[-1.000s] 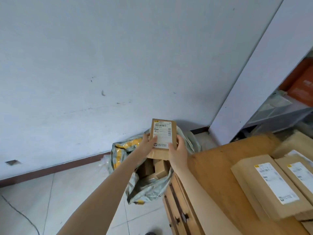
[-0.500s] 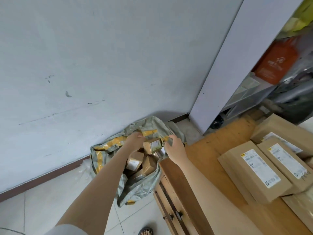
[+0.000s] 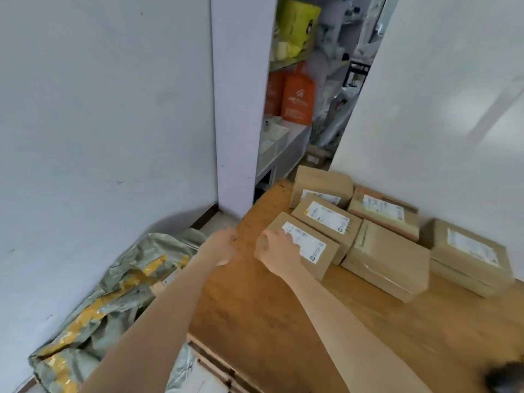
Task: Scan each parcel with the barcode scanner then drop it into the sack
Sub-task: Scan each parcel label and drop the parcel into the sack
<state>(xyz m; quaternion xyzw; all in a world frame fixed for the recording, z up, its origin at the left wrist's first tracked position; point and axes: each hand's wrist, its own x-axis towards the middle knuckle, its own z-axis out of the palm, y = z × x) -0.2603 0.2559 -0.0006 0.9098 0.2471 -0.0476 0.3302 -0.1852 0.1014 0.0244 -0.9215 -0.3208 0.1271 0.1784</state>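
Note:
My right hand (image 3: 276, 249) rests on the near left corner of the closest brown parcel (image 3: 314, 251), with its fingers lying across the top up to the white label. My left hand (image 3: 224, 245) hovers empty just left of that parcel, over the table's far left edge, fingers relaxed. The grey-green sack (image 3: 119, 296) with yellow tape lies open on the floor left of the table, partly hidden by my left arm. A dark blurred object (image 3: 507, 378) sits at the table's bottom right corner; I cannot tell what it is.
Several more labelled brown parcels (image 3: 388, 259) are packed together at the back of the wooden table (image 3: 278, 321), against the white wall. Drawers show along the table's left front. Behind the table, a gap opens onto shelves with orange bags (image 3: 297, 97).
The small parcel both hands held over the sack has gone into it. Both hands have swung right, from the sack to the parcels on the table, and the view turned with them.

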